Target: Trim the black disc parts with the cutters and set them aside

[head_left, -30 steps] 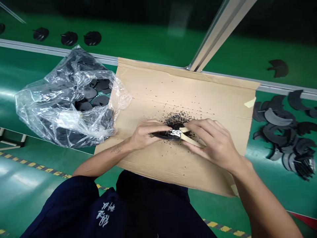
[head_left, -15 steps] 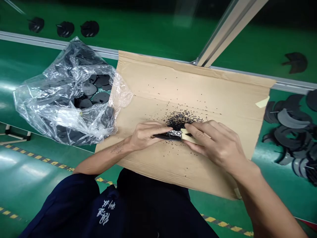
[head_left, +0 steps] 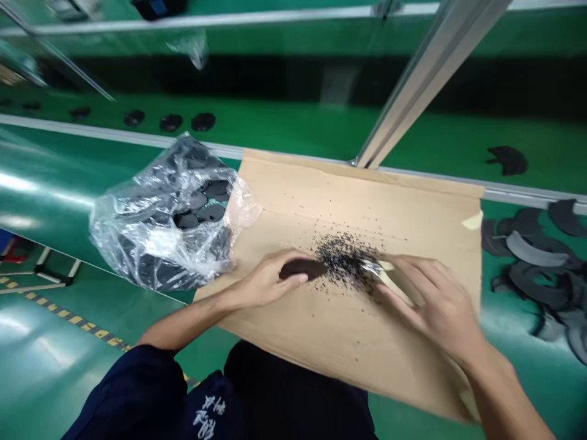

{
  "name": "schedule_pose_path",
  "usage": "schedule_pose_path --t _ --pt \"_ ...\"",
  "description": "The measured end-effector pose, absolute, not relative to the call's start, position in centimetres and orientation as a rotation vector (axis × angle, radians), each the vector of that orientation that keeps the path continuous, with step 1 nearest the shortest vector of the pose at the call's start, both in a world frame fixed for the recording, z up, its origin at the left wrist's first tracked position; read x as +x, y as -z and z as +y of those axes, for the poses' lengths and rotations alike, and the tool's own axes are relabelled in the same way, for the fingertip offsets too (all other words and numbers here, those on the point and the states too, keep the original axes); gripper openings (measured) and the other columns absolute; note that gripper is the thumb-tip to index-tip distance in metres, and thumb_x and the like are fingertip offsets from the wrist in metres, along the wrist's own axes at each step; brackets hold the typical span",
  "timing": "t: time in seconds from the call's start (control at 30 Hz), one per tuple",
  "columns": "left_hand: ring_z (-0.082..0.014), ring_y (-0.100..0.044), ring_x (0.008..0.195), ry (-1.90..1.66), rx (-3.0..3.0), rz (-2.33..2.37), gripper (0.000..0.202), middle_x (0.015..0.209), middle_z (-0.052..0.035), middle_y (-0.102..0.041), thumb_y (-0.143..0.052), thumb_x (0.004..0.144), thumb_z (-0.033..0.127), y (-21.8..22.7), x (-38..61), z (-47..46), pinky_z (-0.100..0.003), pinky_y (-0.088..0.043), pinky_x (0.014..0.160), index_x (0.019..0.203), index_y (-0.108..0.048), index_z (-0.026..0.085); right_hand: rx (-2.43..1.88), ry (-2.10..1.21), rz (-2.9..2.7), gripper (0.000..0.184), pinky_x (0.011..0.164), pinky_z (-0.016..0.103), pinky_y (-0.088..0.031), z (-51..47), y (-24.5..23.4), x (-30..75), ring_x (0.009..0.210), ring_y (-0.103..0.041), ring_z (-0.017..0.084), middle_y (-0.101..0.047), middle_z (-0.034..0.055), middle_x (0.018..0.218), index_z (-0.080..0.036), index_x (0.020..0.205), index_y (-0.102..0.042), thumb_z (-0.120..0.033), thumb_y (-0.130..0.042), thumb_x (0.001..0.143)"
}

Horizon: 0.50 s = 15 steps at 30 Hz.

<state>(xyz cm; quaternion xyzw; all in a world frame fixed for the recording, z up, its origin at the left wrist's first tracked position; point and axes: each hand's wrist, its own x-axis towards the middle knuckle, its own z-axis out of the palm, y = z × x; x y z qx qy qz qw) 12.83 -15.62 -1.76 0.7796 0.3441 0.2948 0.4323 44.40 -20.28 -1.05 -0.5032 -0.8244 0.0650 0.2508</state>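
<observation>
Over the brown cardboard sheet [head_left: 403,208], the left hand [head_left: 268,284] pinches a flat dark piece [head_left: 300,269], just left of a scatter of small black bits [head_left: 342,256]. The right hand [head_left: 438,302] grips cream-handled pliers [head_left: 372,267], their metal head at the scatter's right side, apart from the piece. On the green tabletop [head_left: 64,211], a clear plastic bag [head_left: 153,241] with dark discs [head_left: 211,212] lies leftward, overlapping the cardboard; curved dark pieces [head_left: 537,250] are heaped rightward.

The left hand [head_left: 271,280] grips — the right hand [head_left: 438,302], apart from it, curls in a grasp
</observation>
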Motion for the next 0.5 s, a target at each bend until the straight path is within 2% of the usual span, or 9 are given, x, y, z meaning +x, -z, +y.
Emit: schedule_pose_path --t 0.1,0.2,0.27,0.33,0.43,0.5 --pt "-0.0199 -0.073 0.097 -0.588 1.961 0.785 0.034 0.11 -0.0114 -0.073 -0.045 0.104 0.042 -2.0 10.9 -13.6 -0.03 -0.061 0.079 0.124 -0.062 0.02 -1.539 0.013 -2.225 0.047 0.067 0.052 -0.052 -21.2 2.3 46.7 0.087 -0.068 0.038 -0.071 0.0131 0.098 -0.035 0.141 -0.053 -0.038 -0.057 0.094" --pt "-0.0221 -0.068 0.109 -0.553 2.199 0.803 0.041 0.119 -0.0119 -0.07 -0.035 0.107 0.042 -4.5 9.4 -7.9 -0.037 -0.057 0.093 0.13 -0.062 0.023 -1.59 0.122 -2.188 0.052 0.067 0.054 -0.051 -21.9 3.8 48.0 0.088 -0.067 0.041 -0.071 0.0146 0.097 -0.039 0.144 -0.049 -0.038 -0.057 0.093" --pt "-0.0252 -0.065 0.111 -0.604 2.385 0.941 0.04 0.117 -0.0114 -0.069 -0.042 0.104 0.046 -4.3 8.6 -2.3 -0.044 -0.054 0.1 0.127 -0.065 0.022 -1.595 0.168 -2.179 0.053 0.074 0.055 -0.054 -22.5 4.4 48.2 0.095 -0.067 0.041 -0.07 0.0158 0.102 -0.033 0.145 -0.048 -0.04 -0.057 0.093" --pt "-0.0283 -0.064 0.103 -0.735 2.493 1.125 0.046 0.103 -0.0119 -0.07 -0.058 0.094 0.057 -2.7 8.1 3.9 -0.049 -0.051 0.101 0.115 -0.069 0.017 -1.619 0.165 -2.176 0.054 0.081 0.056 -0.056 -23.3 4.5 48.2 0.103 -0.066 0.04 -0.069 0.0171 0.108 -0.024 0.143 -0.051 -0.043 -0.057 0.093" --pt "-0.0252 -0.063 0.091 -0.92 2.462 1.251 0.052 0.079 -0.0052 -0.065 -0.074 0.078 0.065 1.0 8.2 11.6 -0.047 -0.05 0.101 0.093 -0.071 0.016 -1.675 0.081 -2.147 0.052 0.09 0.056 -0.057 -24.4 4.0 48.3 0.115 -0.063 0.037 -0.068 0.0168 0.117 -0.022 0.136 -0.057 -0.048 -0.061 0.092" --pt "-0.0204 -0.063 0.081 -0.999 2.424 1.201 0.049 0.068 -0.0007 -0.058 -0.073 0.08 0.064 3.0 8.2 14.6 -0.043 -0.052 0.095 0.077 -0.065 0.016 -1.703 0.01 -2.117 0.046 0.092 0.054 -0.058 -24.7 3.5 48.8 0.118 -0.063 0.034 -0.067 0.0157 0.123 -0.024 0.133 -0.06 -0.046 -0.06 0.093"
